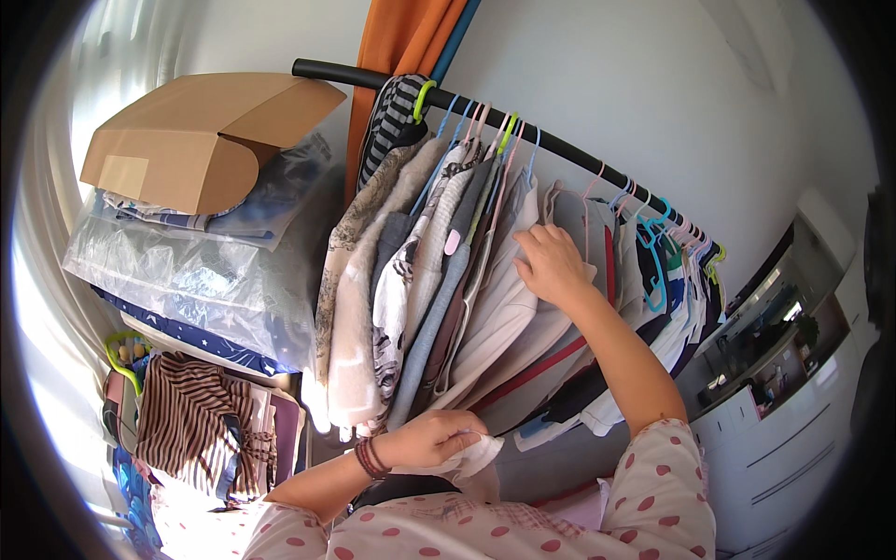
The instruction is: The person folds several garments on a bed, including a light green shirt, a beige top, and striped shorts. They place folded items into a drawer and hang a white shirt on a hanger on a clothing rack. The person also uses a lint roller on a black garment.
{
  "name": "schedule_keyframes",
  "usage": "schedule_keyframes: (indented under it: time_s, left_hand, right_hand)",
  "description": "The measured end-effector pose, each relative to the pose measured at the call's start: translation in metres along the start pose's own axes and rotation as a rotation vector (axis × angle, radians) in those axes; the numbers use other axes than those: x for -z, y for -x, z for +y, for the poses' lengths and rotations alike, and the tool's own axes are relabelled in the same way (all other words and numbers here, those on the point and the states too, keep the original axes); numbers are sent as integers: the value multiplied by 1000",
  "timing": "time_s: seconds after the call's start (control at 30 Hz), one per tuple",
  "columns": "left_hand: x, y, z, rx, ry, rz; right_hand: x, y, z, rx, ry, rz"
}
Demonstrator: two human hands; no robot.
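Note:
A black clothes rail (553, 143) runs slantwise before me, hung with many garments on coloured hangers. My right hand (553, 266) lies against a pale, light-coloured garment (498, 301) hanging mid-rail; its fingers are bent, and whether they grip the cloth cannot be told. Lower down, near my body, my left hand (444, 437) is closed on a white cloth (479, 455), part of which hangs below the fingers. A light blue hanger (654, 262) hangs among the clothes right of my right hand. Left of the pale garment are a grey-blue one (430, 336) and a fluffy cream one (357, 315).
An open cardboard box (168, 140) sits on clear plastic bags (189, 273) of folded textiles at the left. Beneath them lies a brown striped garment (192, 420). An orange curtain (402, 42) hangs behind the rail. White drawers (791, 448) stand at the right.

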State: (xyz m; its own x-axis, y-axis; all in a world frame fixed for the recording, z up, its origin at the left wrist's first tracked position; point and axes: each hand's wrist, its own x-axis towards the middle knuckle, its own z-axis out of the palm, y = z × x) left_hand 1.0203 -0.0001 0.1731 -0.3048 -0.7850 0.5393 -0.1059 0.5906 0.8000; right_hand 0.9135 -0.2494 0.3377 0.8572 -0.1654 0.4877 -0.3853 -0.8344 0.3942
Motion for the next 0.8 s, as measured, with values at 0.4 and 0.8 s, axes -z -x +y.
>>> schedule_keyframes:
  time_s: [0.4, 0.8]
  left_hand:
    - [17, 10, 4, 32, -11, -13]
    - [12, 14, 9, 23, 12, -47]
  right_hand:
    - [-15, -43, -14, -421, -59, 37]
    - [6, -84, -7, 139, -109, 165]
